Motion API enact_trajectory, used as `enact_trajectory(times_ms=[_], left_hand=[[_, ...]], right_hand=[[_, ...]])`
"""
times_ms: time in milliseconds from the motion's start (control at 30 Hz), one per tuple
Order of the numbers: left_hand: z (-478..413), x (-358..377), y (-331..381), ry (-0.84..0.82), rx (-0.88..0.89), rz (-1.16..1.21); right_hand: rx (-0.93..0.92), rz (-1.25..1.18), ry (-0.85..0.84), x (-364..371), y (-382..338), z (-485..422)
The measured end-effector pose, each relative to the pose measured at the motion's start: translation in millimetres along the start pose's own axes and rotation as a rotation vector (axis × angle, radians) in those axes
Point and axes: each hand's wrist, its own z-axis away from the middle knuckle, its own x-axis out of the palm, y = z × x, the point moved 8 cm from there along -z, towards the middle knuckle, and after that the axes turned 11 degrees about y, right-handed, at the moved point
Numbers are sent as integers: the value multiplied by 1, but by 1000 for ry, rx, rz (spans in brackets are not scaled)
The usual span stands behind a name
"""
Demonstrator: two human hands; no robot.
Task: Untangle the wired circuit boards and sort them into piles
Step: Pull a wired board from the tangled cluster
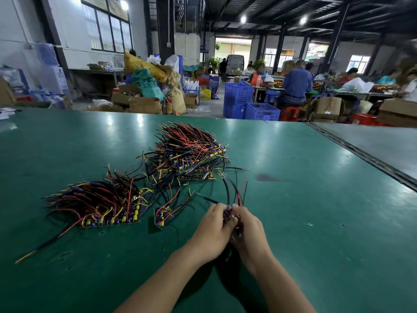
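My left hand [211, 231] and my right hand [249, 231] meet over the green table [316, 211] and both grip one small wired circuit board [227, 213]. Its red and black wires stand up between my fingers. Far centre lies a big tangled heap of wired boards [190, 152]. At the left sits a neater pile of boards [101, 204] with yellow parts along its front edge. A small bunch of boards [163, 214] lies between that pile and my hands.
A dark stain [267, 177] marks the table right of the heap. A seam [361, 152] separates a grey table on the right. Beyond the far edge stand blue crates [250, 102], cardboard boxes, sacks and seated workers.
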Motion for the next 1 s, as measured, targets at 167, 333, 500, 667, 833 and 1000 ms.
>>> enact_trajectory(times_ms=[167,333,500,667,833,1000], left_hand=[[9,9,6,-105,169,-202],[19,12,14,-149,179,-106],[8,-19,-1,143,-252,330],[-8,-8,9,-10,-380,505],[2,3,24,-406,-287,543],[18,-3,24,-661,-214,681]], right_hand=[[12,-7,30,-4,3,-2],[-5,-168,122,-15,-2,-7],[-114,-59,116,-17,-14,-6],[-323,322,-153,9,-18,9],[-339,439,-318,21,-18,21],[-86,582,-445,16,-6,30]])
